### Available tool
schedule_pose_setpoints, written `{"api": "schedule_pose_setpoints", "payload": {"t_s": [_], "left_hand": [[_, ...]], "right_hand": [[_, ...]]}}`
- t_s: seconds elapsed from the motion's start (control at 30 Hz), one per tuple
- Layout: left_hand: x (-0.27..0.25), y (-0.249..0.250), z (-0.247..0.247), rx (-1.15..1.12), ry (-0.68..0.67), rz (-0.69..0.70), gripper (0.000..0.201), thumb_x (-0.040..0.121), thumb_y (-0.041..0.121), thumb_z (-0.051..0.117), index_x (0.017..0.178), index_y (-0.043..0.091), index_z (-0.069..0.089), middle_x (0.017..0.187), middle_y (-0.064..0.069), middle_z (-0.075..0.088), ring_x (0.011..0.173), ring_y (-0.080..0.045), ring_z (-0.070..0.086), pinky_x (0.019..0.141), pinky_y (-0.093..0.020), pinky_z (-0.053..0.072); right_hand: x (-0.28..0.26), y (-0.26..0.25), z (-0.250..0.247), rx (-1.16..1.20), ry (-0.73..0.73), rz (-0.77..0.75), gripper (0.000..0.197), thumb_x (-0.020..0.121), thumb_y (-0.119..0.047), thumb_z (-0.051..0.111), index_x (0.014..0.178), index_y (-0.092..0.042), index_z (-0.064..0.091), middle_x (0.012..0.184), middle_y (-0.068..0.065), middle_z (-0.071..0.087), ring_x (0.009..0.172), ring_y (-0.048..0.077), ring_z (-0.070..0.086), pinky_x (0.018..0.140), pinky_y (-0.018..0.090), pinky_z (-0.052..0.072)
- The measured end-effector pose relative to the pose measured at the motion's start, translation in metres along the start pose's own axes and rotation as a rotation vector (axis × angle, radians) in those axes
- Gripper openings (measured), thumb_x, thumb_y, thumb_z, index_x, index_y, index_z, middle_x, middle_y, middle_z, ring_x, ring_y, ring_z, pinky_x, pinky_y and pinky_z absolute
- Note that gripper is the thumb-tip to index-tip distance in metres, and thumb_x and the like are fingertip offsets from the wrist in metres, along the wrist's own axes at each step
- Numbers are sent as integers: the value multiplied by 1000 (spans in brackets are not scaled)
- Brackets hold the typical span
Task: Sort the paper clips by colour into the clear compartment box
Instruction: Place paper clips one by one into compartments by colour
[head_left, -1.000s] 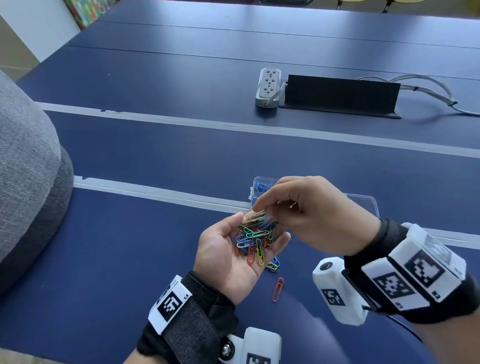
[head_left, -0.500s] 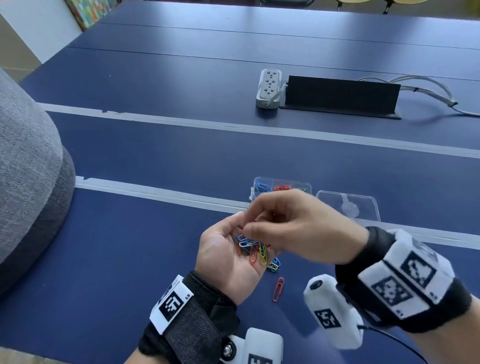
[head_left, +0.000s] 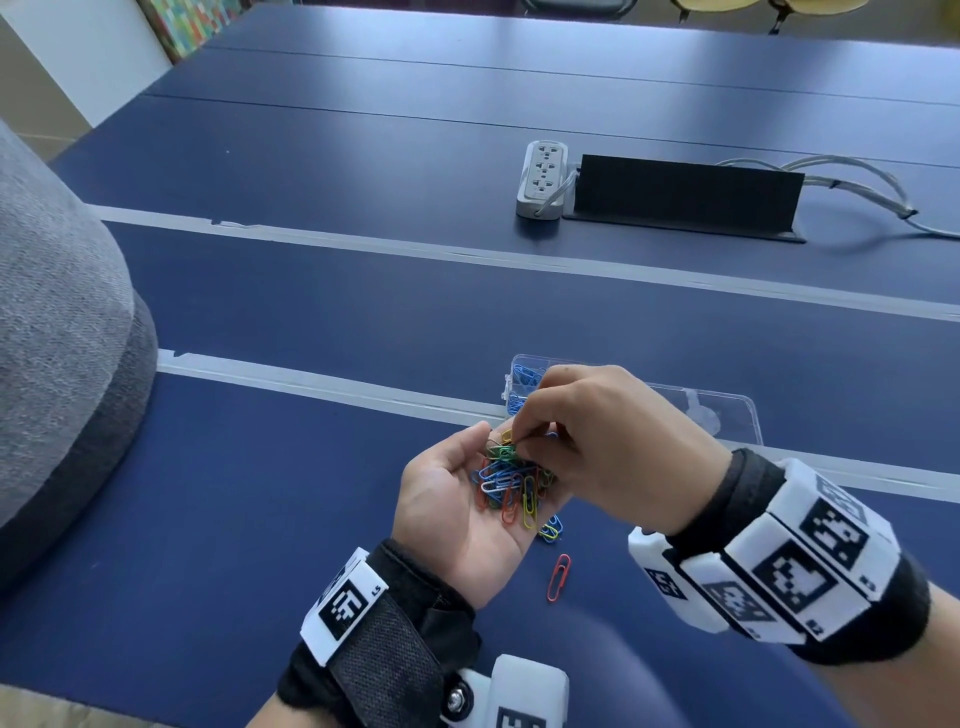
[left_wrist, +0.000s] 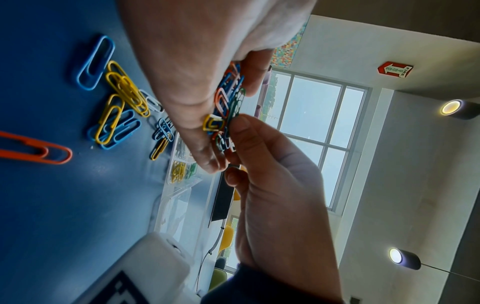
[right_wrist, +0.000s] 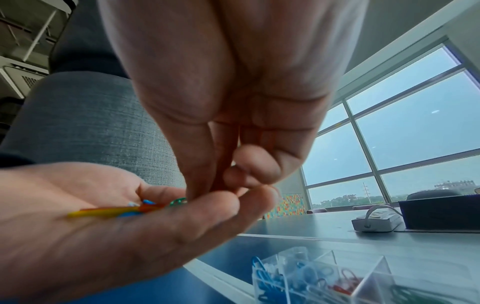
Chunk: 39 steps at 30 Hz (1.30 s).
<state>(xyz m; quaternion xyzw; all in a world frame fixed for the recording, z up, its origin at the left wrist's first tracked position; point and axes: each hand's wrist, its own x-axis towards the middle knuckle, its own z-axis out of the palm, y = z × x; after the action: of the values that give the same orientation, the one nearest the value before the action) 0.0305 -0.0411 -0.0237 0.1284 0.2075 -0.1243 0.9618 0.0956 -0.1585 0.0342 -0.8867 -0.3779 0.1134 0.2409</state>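
My left hand (head_left: 447, 499) lies palm up above the blue table, cupping a mixed pile of paper clips (head_left: 511, 483). My right hand (head_left: 519, 441) reaches down from above, and its thumb and forefinger pinch a green paper clip (left_wrist: 235, 102) at the far edge of the pile. In the right wrist view that green clip (right_wrist: 178, 201) shows beside the fingertips. Just beyond the hands stands the clear compartment box (head_left: 519, 361), partly hidden by my right hand. Its cells (right_wrist: 324, 277) hold blue, red and green clips.
A red clip (head_left: 558, 577) and a few yellow and blue clips (head_left: 550, 530) lie loose on the table under my left hand. The box's open lid (head_left: 727, 415) lies to the right. A power strip (head_left: 540, 179) and a black cable flap (head_left: 685, 200) sit farther back. A grey cushion (head_left: 52, 338) is at the left.
My right hand's fingertips have dipped back into the pile on the left palm and closed on a green clip. The left hand has stayed in place.
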Motion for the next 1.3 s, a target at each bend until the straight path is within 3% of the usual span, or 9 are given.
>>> {"api": "schedule_pose_setpoints", "payload": {"t_s": [0.17, 0.3, 0.47, 0.63, 0.8, 0.97, 1.1, 1.2, 1.3], "left_hand": [[1, -2, 1, -4, 0, 17, 39, 88, 22, 38, 87, -4, 66, 84, -17, 66, 63, -25, 64, 82, -39, 53], [2, -2, 2, 35, 3, 19, 44, 87, 22, 37, 93, -7, 70, 93, -20, 68, 76, -29, 69, 85, -44, 50], [2, -2, 1, 59, 49, 29, 47, 92, 23, 34, 84, -2, 73, 89, -17, 70, 77, -27, 69, 76, -36, 56], [0, -2, 2, 36, 93, 40, 42, 96, 22, 33, 86, -3, 65, 80, -16, 68, 63, -26, 67, 65, -35, 58], [1, 0, 1, 32, 114, 36, 35, 96, 20, 33, 104, -1, 61, 99, -18, 65, 82, -28, 66, 68, -37, 59], [-1, -3, 7, 12, 36, 50, 35, 83, 15, 42, 78, -2, 71, 81, -15, 69, 68, -26, 70, 61, -36, 59], [-1, -1, 4, -22, 45, 43, 35, 87, 20, 40, 87, -3, 67, 82, -15, 65, 69, -25, 64, 81, -43, 54], [-1, -1, 2, -47, 39, 21, 36, 85, 21, 41, 96, -4, 64, 85, -13, 60, 77, -22, 54, 91, -40, 47], [-3, -3, 5, -26, -4, 9, 32, 85, 22, 41, 95, -1, 60, 89, -17, 65, 81, -28, 66, 88, -42, 50]], "right_hand": [[-3, 2, -1, -65, -90, 16, 19, 83, -25, 62, 101, -25, 68, 93, -9, 51, 81, 13, 48, 77, 29, 43], [-3, 2, -2, -67, -70, -11, 10, 82, -24, 61, 87, -25, 70, 86, -10, 49, 72, 10, 45, 68, 24, 39], [-6, 0, -2, -51, -75, -58, 7, 77, -18, 60, 77, -22, 67, 73, -8, 56, 63, 13, 49, 62, 28, 44], [-4, 0, -2, -30, -111, -98, 13, 78, -15, 62, 88, -23, 65, 76, -6, 65, 66, 14, 54, 64, 33, 48], [-6, 3, -1, 54, -74, -136, 16, 79, -13, 56, 92, -21, 61, 73, -9, 50, 65, 12, 46, 61, 32, 44], [-4, -1, -2, 118, -76, -137, 15, 82, -18, 63, 97, -23, 65, 74, -11, 64, 66, 7, 54, 64, 21, 44], [-2, 4, -1, -57, -60, -59, 16, 86, -25, 55, 95, -27, 68, 85, -9, 59, 79, 16, 56, 71, 38, 50], [-3, 3, 0, -127, -98, -14, 18, 85, -30, 55, 97, -31, 68, 92, -9, 58, 87, 19, 57, 75, 38, 50], [-5, 1, 0, -98, -50, -42, 16, 82, -28, 54, 87, -28, 70, 84, -8, 60, 76, 18, 57, 68, 36, 50]]}}
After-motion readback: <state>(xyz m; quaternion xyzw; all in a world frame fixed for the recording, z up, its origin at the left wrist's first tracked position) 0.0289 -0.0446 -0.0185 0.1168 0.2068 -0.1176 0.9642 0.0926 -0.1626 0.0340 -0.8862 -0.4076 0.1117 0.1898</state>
